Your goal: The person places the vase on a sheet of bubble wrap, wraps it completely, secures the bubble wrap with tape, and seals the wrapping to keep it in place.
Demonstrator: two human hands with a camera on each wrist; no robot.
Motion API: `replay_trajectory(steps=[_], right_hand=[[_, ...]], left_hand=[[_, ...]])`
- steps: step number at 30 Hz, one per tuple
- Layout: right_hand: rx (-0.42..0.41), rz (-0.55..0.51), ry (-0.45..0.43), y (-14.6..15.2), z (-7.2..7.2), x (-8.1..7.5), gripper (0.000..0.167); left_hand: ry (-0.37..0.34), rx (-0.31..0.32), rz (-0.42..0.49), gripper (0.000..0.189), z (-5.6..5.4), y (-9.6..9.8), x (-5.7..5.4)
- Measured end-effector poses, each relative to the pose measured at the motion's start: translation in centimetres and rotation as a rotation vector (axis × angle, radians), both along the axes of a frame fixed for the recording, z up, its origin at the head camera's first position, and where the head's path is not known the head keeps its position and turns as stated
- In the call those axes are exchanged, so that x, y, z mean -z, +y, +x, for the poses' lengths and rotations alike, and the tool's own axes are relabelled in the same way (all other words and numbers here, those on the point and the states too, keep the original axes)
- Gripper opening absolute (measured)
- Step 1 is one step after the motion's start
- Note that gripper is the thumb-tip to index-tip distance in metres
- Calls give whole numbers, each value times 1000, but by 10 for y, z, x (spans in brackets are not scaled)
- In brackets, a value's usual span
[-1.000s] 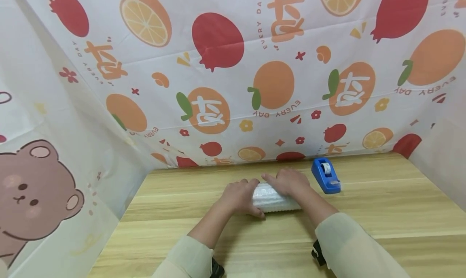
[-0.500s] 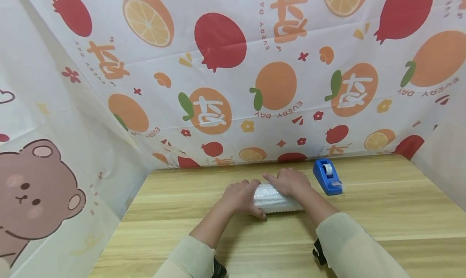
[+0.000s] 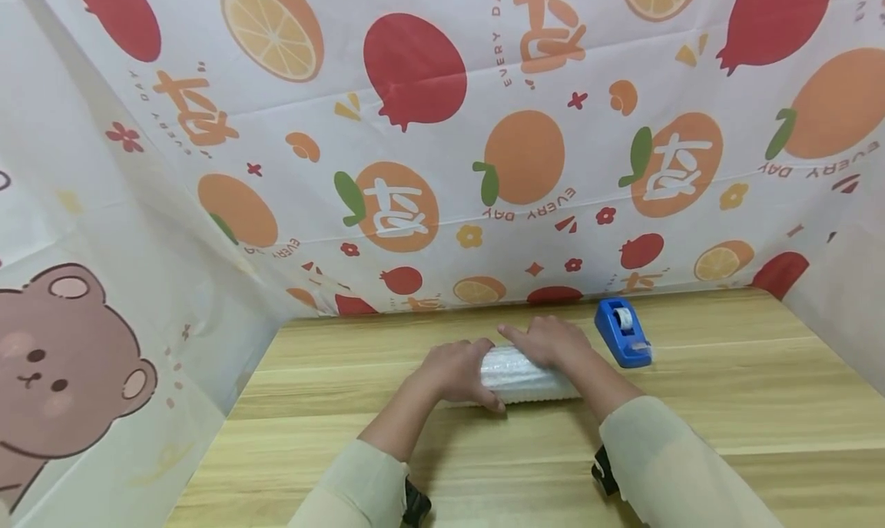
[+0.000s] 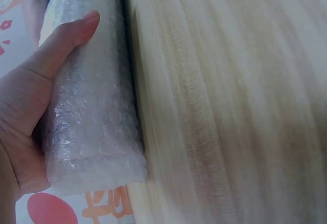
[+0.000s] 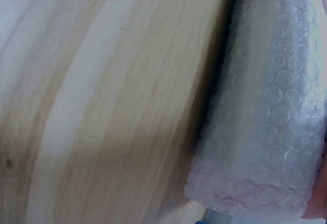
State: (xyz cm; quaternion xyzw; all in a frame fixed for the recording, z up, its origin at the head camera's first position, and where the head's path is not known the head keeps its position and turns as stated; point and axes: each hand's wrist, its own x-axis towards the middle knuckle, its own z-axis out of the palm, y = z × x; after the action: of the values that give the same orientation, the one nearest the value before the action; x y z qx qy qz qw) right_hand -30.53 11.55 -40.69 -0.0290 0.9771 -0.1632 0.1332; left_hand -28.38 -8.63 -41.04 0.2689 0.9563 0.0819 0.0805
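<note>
A roll of clear bubble wrap [image 3: 520,378] lies lengthwise across the wooden table in the head view. My left hand [image 3: 458,370] grips its left part, thumb on the near side. In the left wrist view that thumb bends over the bubble wrap roll [image 4: 97,116], and the left hand [image 4: 25,101] wraps its side. My right hand [image 3: 551,343] holds the right part from above and behind, its thumb pointing left. The right wrist view shows the bubbled roll [image 5: 265,101] close up, with only slivers of the right hand [image 5: 321,193] beyond it. Whatever is inside cannot be made out.
A blue tape dispenser [image 3: 622,333] with a roll of tape stands behind and to the right of the hands. The wooden table [image 3: 297,436] meets a fruit-printed cloth [image 3: 442,151] at its back edge. A bear-printed cloth [image 3: 62,374] hangs on the left.
The head view shifts slightly. Both hands keep their hold on the bubble wrap roll in nearly the same place, and a little of its edge now shows below the left hand.
</note>
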Motion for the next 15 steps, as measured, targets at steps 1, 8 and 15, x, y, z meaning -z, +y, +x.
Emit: replay_trajectory(steps=[1, 8, 15], right_hand=[[0, 0, -10, 0, -1, -1, 105], [-5, -9, -12, 1, -4, -8, 105], [-133, 52, 232, -2, 6, 1, 72]], left_hand=[[-7, 0, 3, 91, -1, 0, -1], [-35, 4, 9, 90, -7, -1, -9], [-123, 25, -15, 85, -10, 2, -5]])
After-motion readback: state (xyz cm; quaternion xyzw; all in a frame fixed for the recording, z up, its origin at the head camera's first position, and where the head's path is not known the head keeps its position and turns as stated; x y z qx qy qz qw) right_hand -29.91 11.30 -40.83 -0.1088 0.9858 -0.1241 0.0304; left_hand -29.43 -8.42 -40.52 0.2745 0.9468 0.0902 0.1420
